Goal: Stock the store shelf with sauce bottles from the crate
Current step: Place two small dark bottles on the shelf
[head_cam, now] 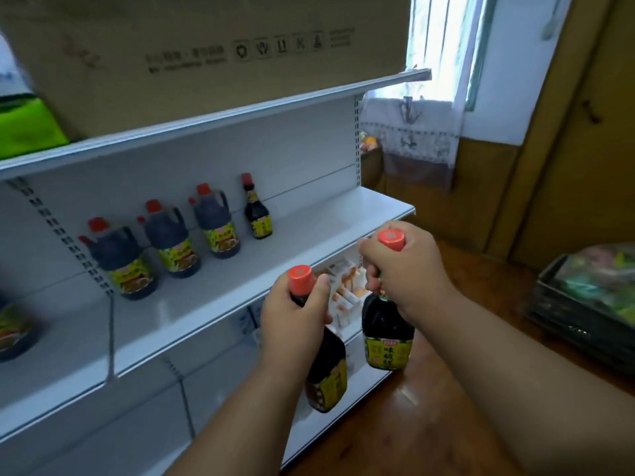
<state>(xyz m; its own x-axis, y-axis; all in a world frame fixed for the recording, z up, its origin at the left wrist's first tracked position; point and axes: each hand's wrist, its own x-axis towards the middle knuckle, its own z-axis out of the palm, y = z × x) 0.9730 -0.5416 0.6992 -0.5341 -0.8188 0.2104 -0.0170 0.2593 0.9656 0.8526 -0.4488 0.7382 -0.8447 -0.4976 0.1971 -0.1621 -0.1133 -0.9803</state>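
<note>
left grip (292,314) on bottle (324,365), right grip (409,269) — second bottle (388,333)

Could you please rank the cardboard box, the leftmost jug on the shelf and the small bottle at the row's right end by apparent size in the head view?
1. Cardboard box, largest by far.
2. Leftmost jug.
3. Small bottle, smallest, though it stands farther away.

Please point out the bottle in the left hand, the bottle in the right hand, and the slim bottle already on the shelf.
Left-hand bottle (328,383): head view, on its yellow label.
Right-hand bottle (388,352): head view, on its label.
Slim shelf bottle (257,211): head view, on its dark body.
</note>
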